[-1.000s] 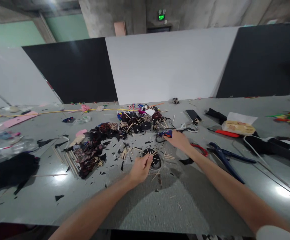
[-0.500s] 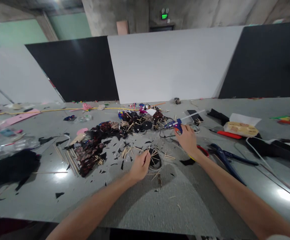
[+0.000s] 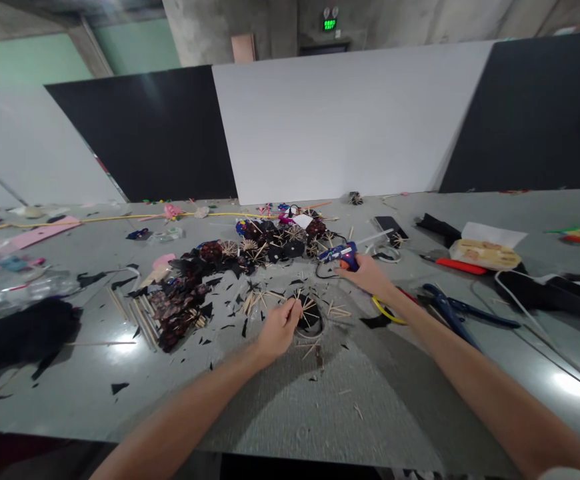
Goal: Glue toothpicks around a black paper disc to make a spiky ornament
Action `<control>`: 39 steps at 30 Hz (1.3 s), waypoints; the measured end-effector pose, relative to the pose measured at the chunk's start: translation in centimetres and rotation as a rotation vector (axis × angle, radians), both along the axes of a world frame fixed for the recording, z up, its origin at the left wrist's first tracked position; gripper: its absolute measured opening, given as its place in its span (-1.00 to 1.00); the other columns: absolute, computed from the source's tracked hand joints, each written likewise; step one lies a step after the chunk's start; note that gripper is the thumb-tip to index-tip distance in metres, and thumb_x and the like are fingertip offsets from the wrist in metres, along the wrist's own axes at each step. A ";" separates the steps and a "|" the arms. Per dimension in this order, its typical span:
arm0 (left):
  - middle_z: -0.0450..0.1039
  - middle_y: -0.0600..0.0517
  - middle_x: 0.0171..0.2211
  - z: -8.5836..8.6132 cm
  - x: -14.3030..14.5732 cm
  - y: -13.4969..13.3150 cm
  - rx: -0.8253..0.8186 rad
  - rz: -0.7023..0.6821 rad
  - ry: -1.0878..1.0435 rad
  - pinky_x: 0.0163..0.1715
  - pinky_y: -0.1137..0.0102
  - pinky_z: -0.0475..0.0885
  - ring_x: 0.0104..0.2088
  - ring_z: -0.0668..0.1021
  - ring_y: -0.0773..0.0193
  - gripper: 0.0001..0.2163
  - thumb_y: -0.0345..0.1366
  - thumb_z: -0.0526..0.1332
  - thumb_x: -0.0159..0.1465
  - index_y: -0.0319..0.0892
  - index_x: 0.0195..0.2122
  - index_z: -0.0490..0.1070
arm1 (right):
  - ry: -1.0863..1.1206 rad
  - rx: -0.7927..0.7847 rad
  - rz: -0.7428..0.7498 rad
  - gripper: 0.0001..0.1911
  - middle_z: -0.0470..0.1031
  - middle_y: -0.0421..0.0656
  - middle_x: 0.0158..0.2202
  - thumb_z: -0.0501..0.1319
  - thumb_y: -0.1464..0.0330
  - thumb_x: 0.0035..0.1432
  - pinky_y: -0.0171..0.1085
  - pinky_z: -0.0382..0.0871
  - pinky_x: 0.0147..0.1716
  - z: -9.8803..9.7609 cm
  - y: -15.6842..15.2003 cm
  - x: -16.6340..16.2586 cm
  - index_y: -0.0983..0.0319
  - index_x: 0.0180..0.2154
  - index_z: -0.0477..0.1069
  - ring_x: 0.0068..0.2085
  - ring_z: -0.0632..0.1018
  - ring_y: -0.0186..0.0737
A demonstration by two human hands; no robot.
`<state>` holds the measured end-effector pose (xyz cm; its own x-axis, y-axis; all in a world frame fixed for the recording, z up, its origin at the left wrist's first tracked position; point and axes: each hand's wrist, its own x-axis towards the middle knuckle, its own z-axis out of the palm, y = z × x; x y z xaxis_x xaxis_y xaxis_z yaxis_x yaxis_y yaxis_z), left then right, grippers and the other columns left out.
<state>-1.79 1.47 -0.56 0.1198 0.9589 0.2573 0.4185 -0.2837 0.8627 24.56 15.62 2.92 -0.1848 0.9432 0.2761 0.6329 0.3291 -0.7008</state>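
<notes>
My left hand is closed in a pinch on a thin wooden stick at the edge of a small black paper disc ringed with stick ribs, which lies on the grey table. Farther out, my right hand grips a blue glue gun with an orange trigger. The gun's nozzle points left and a clear glue stick juts from its back. A black cord runs from the gun across the table.
A heap of dark paper discs and sticks lies behind the hands, with black scraps and loose sticks to the left. To the right are blue pliers, a red cutter, a phone and a yellow box. Panels wall the far edge.
My right hand picked the glue gun up off the table, lifted it, then brought it back left toward the black disc. My left hand stayed pinched at the disc.
</notes>
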 end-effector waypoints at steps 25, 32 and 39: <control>0.12 0.17 -0.55 0.0 -0.1 -0.1 0.041 -0.038 0.079 -0.43 0.41 0.08 -0.51 0.21 0.37 -0.55 0.01 -0.06 0.52 -0.14 -0.46 0.20 | -0.024 -0.176 0.394 -0.84 0.22 -0.33 -0.55 0.22 0.29 -0.01 -0.34 0.05 -0.51 2.3 -2.7 -1.5 0.19 -0.46 0.27 -0.51 0.17 -0.39; 0.14 0.16 -0.56 0.0 0.0 -0.2 0.035 -0.035 0.074 -0.44 0.40 0.08 -0.51 0.21 0.36 -0.55 0.01 -0.05 0.52 -0.14 -0.46 0.20 | -0.022 -0.183 0.402 -0.86 0.22 -0.33 -0.57 0.21 0.31 -0.01 -0.35 0.04 -0.54 2.1 -2.5 -1.4 0.18 -0.46 0.26 -0.53 0.18 -0.39; 0.14 0.16 -0.56 0.0 -0.1 -0.2 0.041 -0.030 0.076 -0.44 0.40 0.08 -0.51 0.21 0.36 -0.55 0.00 -0.04 0.51 -0.14 -0.46 0.21 | 0.023 -0.294 0.426 -0.87 0.22 -0.36 -0.59 0.23 0.33 0.03 -0.37 0.02 -0.60 1.6 -2.5 -1.1 0.17 -0.39 0.27 -0.59 0.20 -0.40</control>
